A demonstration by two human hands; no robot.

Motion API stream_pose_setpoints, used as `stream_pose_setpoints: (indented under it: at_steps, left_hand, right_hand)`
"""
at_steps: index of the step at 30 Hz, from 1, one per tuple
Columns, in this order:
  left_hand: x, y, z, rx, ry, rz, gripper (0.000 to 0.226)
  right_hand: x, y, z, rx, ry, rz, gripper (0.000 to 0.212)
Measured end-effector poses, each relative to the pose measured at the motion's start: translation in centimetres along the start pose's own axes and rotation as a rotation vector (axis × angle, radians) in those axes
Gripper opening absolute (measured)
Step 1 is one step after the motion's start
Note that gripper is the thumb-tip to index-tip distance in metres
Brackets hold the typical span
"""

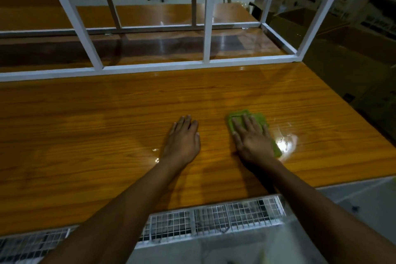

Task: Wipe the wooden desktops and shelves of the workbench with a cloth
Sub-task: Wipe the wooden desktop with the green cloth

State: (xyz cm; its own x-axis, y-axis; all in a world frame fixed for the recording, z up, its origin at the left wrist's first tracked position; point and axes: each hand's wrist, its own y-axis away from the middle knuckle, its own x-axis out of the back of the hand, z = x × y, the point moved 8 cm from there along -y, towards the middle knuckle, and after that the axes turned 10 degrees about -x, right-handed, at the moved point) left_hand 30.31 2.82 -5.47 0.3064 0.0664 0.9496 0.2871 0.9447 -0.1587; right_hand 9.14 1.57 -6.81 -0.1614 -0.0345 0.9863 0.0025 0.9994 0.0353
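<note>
Dim warehouse space lies behind the workbench, with stacked cardboard boxes (364, 6) at the right and a wheeled cart far back, too small to make out clearly. Nearer, the glossy orange-brown wooden desktop (96, 124) fills most of the view, and a white-painted metal tube frame (206, 28) rises from its far edge, enclosing a lower wooden shelf (162, 45) of the same finish.

On the desktop, the right hand (250, 137) lies flat with fingers spread and extended, pressing a folded green cloth (260, 120) against the wood; it pins the cloth rather than gripping it. Just right of the cloth sits a bright wet-looking glare patch (286, 141). The left hand (183, 137) rests palm-down on the bare wood, well apart from the cloth, fingers loose and together, holding nothing, apparently as a brace.

As for progress, the wiping seems to be in hand on the right part of the desktop. The sheen near the cloth suggests that patch is freshly wiped, but I cannot tell how much of the remaining surface is done, since the whole top is reflective. The shelf inside the frame shows no sure sign either way.

Part of the cloth is hidden under the palm. The desktop's left end is cut off, as is the top of the frame, and a wire mesh panel (214, 218) below the near edge is blurred.
</note>
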Motion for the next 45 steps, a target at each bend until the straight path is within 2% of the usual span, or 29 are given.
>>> stream_pose_setpoints:
  at_steps: [2, 5, 10, 14, 19, 23, 25, 28, 32, 34, 37, 40, 42, 45]
  left_hand:
    - [0.1, 0.7, 0.3, 0.002, 0.006, 0.006, 0.052]
    - [0.1, 1.4, 0.6, 0.025, -0.008, 0.023, 0.05]
    - [0.1, 1.6, 0.8, 0.053, -0.04, 0.032, 0.05]
    - [-0.1, 3.1, 1.5, 0.099, -0.029, 0.039, 0.051]
    - [-0.3, 5.3, 2.7, 0.131, -0.055, 0.037, 0.054]
    - [-0.2, 5.6, 3.0, 0.145, -0.057, 0.054, 0.053]
    - [0.1, 5.6, 3.1, 0.153, -0.049, 0.077, 0.051]
    - [0.3, 5.7, 3.1, 0.168, -0.035, 0.108, 0.048]
    - [0.4, 6.0, 3.1, 0.161, -0.026, 0.113, 0.045]
    - [0.4, 6.3, 3.3, 0.15, -0.032, 0.114, 0.044]
    - [0.4, 7.0, 3.7, 0.122, -0.031, 0.099, 0.047]
    - [0.4, 7.5, 3.9, 0.096, -0.037, 0.082, 0.049]
    - [0.3, 7.7, 3.9, 0.103, -0.038, 0.073, 0.049]
    - [0.2, 7.7, 4.1, 0.104, -0.042, 0.055, 0.051]
  right_hand:
    - [0.2, -1.4, 1.2, -0.096, 0.0, 0.002, 0.063]
    - [0.1, -2.7, -1.0, -0.16, -0.002, -0.017, 0.06]
    - [-0.9, 0.9, -8.1, 0.099, 0.025, -0.03, 0.059]
    - [-0.9, 4.9, -5.3, 0.21, 0.045, -0.054, 0.057]
    - [0.5, 3.3, 2.4, 0.039, 0.042, -0.034, 0.059]
    - [0.5, 1.4, 0.6, -0.057, 0.027, -0.008, 0.061]
    - [-0.1, 2.1, -2.8, 0.013, 0.032, -0.041, 0.06]
    - [-0.7, 5.7, -7.5, 0.234, 0.055, -0.065, 0.059]
    - [-0.6, 9.1, -6.2, 0.415, 0.062, -0.108, 0.06]
    - [-0.3, 8.4, -2.9, 0.358, 0.076, -0.099, 0.062]
    - [0.3, 6.1, 2.0, 0.105, 0.091, -0.052, 0.068]
    - [0.1, 5.1, 1.1, -0.064, 0.078, -0.037, 0.064]
    - [-0.3, 6.0, -2.1, -0.063, 0.054, -0.046, 0.064]
    - [-1.0, 9.2, -6.7, 0.068, 0.043, -0.062, 0.065]
